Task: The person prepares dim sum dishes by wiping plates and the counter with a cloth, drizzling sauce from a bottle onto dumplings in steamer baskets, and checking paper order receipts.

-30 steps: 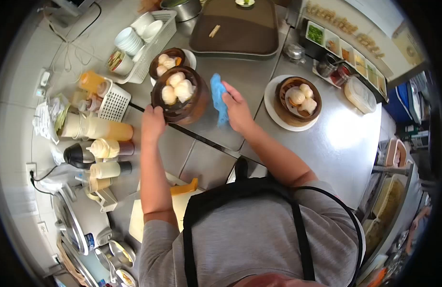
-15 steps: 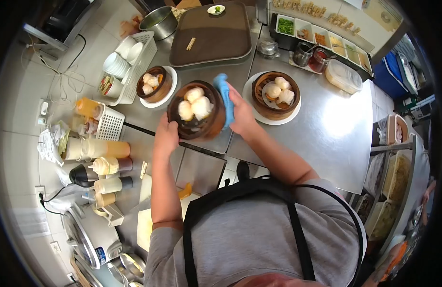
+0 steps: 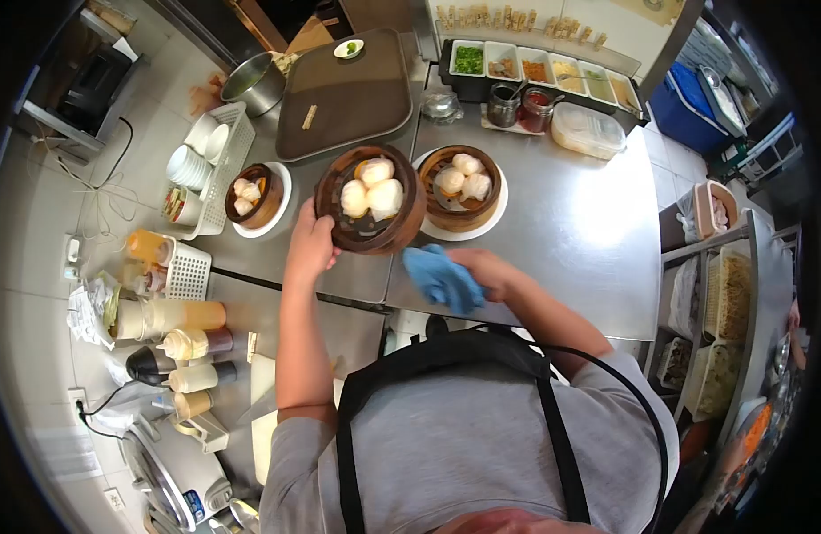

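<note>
Left fingers [image 3: 320,233] grip a round wooden steamer [image 3: 409,222].

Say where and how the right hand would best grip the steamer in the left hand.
Probably the outer wall of the steamer, opposite the left hand: bring the right hand in from the right, blue cloth against the wall. The steamer is round, that side is ungripped, and dumplings sit inside the open top.

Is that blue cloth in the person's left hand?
No, the right hand holds the blue cloth, while the left hand grips a round steamer basket with three dumplings inside.
</note>
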A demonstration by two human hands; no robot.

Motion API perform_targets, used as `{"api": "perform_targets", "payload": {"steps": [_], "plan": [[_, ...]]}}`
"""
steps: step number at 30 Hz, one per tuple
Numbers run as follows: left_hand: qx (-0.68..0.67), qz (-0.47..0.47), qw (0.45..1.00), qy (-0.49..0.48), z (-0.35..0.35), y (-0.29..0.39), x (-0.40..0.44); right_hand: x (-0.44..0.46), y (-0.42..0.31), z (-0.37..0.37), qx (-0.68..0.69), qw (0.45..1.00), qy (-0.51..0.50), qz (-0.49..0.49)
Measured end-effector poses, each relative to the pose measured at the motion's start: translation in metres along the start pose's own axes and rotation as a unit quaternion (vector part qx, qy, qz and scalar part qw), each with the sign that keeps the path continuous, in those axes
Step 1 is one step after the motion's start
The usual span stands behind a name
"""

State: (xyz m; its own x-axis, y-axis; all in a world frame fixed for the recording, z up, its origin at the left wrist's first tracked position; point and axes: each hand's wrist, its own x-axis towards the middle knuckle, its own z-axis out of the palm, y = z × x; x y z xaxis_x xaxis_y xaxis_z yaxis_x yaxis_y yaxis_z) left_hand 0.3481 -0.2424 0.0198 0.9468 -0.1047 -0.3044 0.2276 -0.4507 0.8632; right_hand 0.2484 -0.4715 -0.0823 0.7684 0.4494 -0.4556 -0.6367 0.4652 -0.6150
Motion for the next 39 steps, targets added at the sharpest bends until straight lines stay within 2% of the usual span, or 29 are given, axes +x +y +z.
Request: {"api": "perform_targets", "payload": {"steps": [3,5,7,8,12,15,16,18,19,21,23,26,27,29,30,33,34,36,37,39], "plan": [[-0.013,0.017,1.000,0.001,0.018,-0.005,0.014,-0.053,0.001,-0.064,-0.025,0.988,0.141,-0.063],[-0.010,0.002,0.999,0.045,0.024,-0.021,0.020,-0.082,-0.016,-0.084,-0.042,0.956,0.258,-0.134],[0.002,-0.021,0.996,0.088,0.022,-0.041,0.022,-0.090,-0.029,-0.105,-0.102,0.926,0.317,-0.177],[0.006,-0.023,0.994,0.109,0.020,-0.053,0.022,-0.089,-0.038,-0.114,-0.092,0.939,0.299,-0.144],[0.043,-0.091,0.981,0.164,0.001,-0.107,0.024,-0.032,-0.052,-0.131,-0.231,0.914,0.285,-0.176],[0.062,-0.130,0.967,0.212,-0.011,-0.126,0.017,0.007,-0.066,-0.125,-0.240,0.934,0.230,-0.131],[0.044,-0.119,0.968,0.219,-0.016,-0.128,0.014,0.010,-0.073,-0.118,-0.233,0.948,0.180,-0.119],[-0.034,-0.100,0.969,0.224,-0.022,-0.141,0.014,0.026,-0.075,-0.119,-0.265,0.944,0.181,-0.084],[-0.031,-0.104,0.965,0.238,-0.025,-0.141,0.010,0.031,-0.076,-0.108,-0.290,0.937,0.186,-0.066],[-0.026,-0.152,0.950,0.271,-0.035,-0.136,-0.003,0.048,-0.073,-0.096,-0.291,0.937,0.181,-0.061],[0.000,-0.054,0.920,0.387,-0.059,-0.177,0.002,0.064,-0.071,-0.082,-0.294,0.940,0.161,-0.061],[0.126,0.074,0.765,0.627,-0.099,-0.196,-0.030,0.080,-0.071,-0.071,-0.330,0.930,0.154,-0.051],[0.081,0.059,0.751,0.652,-0.117,-0.205,-0.041,0.085,-0.070,-0.069,-0.323,0.934,0.146,-0.048],[0.083,0.041,0.691,0.717,-0.153,-0.228,-0.057,0.091,-0.068,-0.065,-0.306,0.941,0.138,-0.047],[0.129,0.037,0.643,0.754,-0.167,-0.240,-0.057,0.092,-0.067,-0.062,-0.307,0.939,0.145,-0.046],[0.174,0.050,0.614,0.768,-0.206,-0.259,-0.048,0.087,-0.070,-0.063,-0.262,0.954,0.142,-0.043],[0.148,0.073,0.628,0.760,-0.217,-0.261,-0.043,0.086,-0.067,-0.067,-0.245,0.954,0.155,-0.075],[0.057,0.099,0.648,0.753,-0.229,-0.247,-0.041,0.087,-0.065,-0.088,-0.349,0.895,0.236,-0.149],[0.031,0.123,0.614,0.779,-0.230,-0.246,-0.036,0.082,-0.065,-0.079,-0.401,0.857,0.270,-0.179],[-0.009,0.141,0.632,0.762,-0.231,-0.236,-0.043,0.067,-0.071,-0.077,-0.482,0.769,0.355,-0.225]]}}
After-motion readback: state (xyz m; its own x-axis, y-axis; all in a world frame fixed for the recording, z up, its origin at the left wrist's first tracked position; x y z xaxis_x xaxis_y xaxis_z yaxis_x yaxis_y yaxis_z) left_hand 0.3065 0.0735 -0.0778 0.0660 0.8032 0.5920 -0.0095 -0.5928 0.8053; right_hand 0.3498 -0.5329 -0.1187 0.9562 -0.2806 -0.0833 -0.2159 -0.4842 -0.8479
